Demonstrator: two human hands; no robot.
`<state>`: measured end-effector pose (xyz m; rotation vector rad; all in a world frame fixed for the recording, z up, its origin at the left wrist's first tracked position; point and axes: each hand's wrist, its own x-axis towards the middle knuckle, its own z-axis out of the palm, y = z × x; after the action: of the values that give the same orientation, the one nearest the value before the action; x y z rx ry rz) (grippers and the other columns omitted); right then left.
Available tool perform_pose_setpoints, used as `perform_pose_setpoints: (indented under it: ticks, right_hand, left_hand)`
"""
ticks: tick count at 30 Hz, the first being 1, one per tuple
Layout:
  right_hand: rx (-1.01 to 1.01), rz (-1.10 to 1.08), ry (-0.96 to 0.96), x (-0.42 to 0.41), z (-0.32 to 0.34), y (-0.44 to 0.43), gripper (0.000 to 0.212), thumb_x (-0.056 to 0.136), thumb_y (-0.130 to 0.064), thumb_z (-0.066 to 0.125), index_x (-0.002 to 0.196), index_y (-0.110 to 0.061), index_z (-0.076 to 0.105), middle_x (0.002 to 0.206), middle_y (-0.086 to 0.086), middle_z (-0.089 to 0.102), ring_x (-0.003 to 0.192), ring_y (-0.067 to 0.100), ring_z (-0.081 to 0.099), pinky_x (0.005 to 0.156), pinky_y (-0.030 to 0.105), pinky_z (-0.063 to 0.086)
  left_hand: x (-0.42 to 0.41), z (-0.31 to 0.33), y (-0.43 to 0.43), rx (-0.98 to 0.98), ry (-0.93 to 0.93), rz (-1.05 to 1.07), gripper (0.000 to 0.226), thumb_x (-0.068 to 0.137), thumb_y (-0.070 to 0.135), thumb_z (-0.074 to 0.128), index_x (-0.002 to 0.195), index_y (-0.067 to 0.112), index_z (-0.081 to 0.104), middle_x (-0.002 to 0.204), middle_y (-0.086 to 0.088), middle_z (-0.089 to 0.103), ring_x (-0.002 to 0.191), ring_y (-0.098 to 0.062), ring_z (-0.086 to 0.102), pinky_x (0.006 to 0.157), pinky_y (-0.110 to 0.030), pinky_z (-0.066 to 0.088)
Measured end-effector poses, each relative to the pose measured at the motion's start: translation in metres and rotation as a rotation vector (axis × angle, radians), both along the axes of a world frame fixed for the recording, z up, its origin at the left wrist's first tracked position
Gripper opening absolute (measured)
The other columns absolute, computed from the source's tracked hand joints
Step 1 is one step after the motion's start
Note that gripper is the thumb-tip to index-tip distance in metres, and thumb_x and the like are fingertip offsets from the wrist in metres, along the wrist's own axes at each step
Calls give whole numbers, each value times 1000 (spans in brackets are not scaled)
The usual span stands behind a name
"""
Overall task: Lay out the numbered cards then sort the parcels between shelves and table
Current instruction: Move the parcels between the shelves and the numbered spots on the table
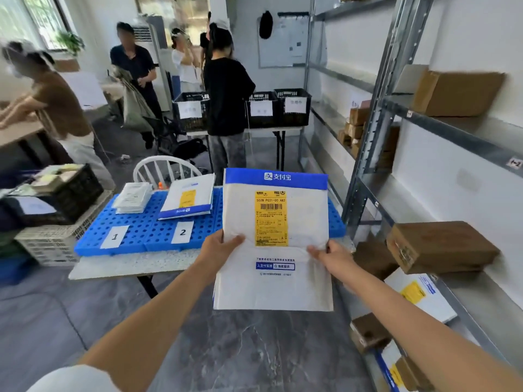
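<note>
Pinching the white mailer [307,219] at both edges, left grip [223,247] and right grip [331,254] hold it midair between worktop [127,265] and shelves [441,128], yellow label [271,219] up, likely to read its code. Card 1 [115,236] and card 2 [182,232] lie on the worktop's blue pallet [135,222]; the black crate [80,190] beside holds pale packets [56,175].

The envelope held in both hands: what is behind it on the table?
Only the blue board shows past the envelope, which the left hand and right hand grip; any card or parcel there is covered.
</note>
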<state>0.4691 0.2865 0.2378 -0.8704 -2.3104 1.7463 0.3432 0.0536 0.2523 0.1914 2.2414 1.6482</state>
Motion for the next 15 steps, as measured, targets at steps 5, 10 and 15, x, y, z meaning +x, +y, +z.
perform_pose_setpoints:
  ticks: [5, 10, 15]
  right_hand:
    - [-26, 86, 0, -38, -8, 5, 38, 89, -36, 65, 116, -12, 54, 116, 1, 61, 108, 21, 57, 96, 40, 48]
    - [-29, 128, -7, -74, -7, 0, 23, 90, -37, 63, 96, -17, 52, 101, -1, 60, 87, 11, 57, 70, 27, 47]
    - [27, 140, -27, -109, -10, -7, 26, 92, -38, 60, 85, -18, 45, 89, -2, 55, 74, 9, 51, 56, 24, 36]
  left_hand:
    - [-15, 0, -6, -23, -13, 104, 27, 89, 31, 68, 105, 10, 63, 92, -2, 71, 78, -16, 69, 57, -23, 51]
    - [-35, 3, -13, -45, 5, 163, 17, 91, 30, 64, 96, 14, 62, 83, 3, 67, 69, -9, 64, 47, -14, 46]
    - [-65, -6, -18, -52, -11, 194, 20, 93, 31, 62, 99, 12, 61, 80, 5, 65, 68, -8, 61, 48, -16, 42]
